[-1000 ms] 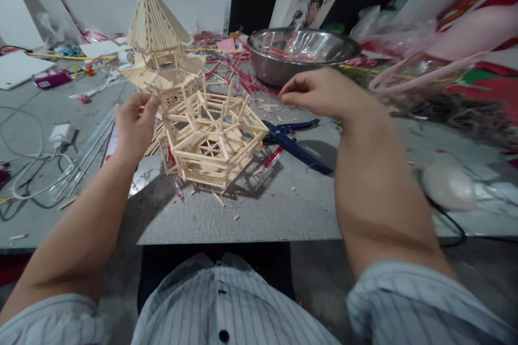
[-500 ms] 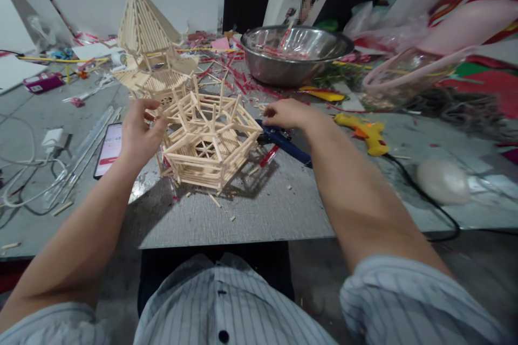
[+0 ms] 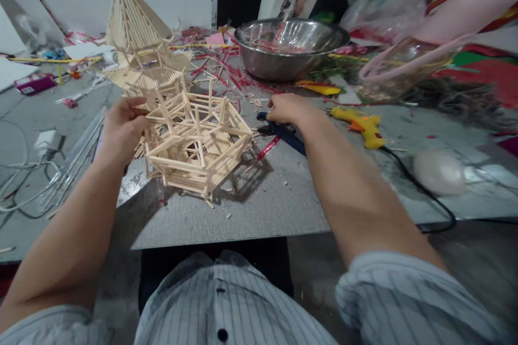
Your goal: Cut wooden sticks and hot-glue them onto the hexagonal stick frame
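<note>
A six-sided frame of pale wooden sticks [image 3: 202,164], with short posts standing up from it, sits at the middle of the table's near side. My left hand [image 3: 123,132] grips its left side, thumb and fingers closed on the sticks there. To the right of the frame, a pair of pliers with dark blue handles [image 3: 294,143] lies at a slant. My right hand [image 3: 288,110] has its fingers curled down on the pliers' upper handle; the palm side is hidden. Behind the frame stands a stick tower with a pointed roof [image 3: 135,19].
A steel bowl [image 3: 279,59] stands at the back among red scraps. Right of my right forearm lie a yellow glue gun [image 3: 366,126] with its black cord and a whitish bulb-shaped object [image 3: 439,172]. A white charger [image 3: 47,141] and cables lie at the left.
The stick frame has shifted left and tilted a little, with my left hand on it. My right fingers have come down on the pliers, which have turned slightly. The view has moved a little.
</note>
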The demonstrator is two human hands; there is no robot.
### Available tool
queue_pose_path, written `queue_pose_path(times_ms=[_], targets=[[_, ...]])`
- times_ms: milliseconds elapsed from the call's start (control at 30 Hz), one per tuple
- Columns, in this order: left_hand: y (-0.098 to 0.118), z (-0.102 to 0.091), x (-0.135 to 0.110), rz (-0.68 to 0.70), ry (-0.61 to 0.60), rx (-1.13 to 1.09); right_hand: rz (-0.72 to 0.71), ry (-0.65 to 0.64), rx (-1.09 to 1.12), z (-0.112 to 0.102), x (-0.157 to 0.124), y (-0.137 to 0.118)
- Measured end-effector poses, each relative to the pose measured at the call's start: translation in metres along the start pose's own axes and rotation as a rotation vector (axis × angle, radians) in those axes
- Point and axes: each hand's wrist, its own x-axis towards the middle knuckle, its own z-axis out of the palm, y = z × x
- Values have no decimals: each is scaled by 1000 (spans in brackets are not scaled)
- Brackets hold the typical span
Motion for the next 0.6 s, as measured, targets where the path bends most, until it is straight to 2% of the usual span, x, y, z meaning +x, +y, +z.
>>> queue_pose_path(times_ms=[100, 200, 433, 600], targets=[[-9, -3, 6, -45, 103, -155, 19, 31, -7, 1, 0, -4], [-15, -8, 11, -89, 157, -259, 15, 83, 10, 1, -3, -6], [-15, -11, 12, -113, 240, -221, 97, 138, 50, -1, -4, 4], [-16, -15, 13, -136, 263, -197, 216, 160, 74, 11, 7, 19]])
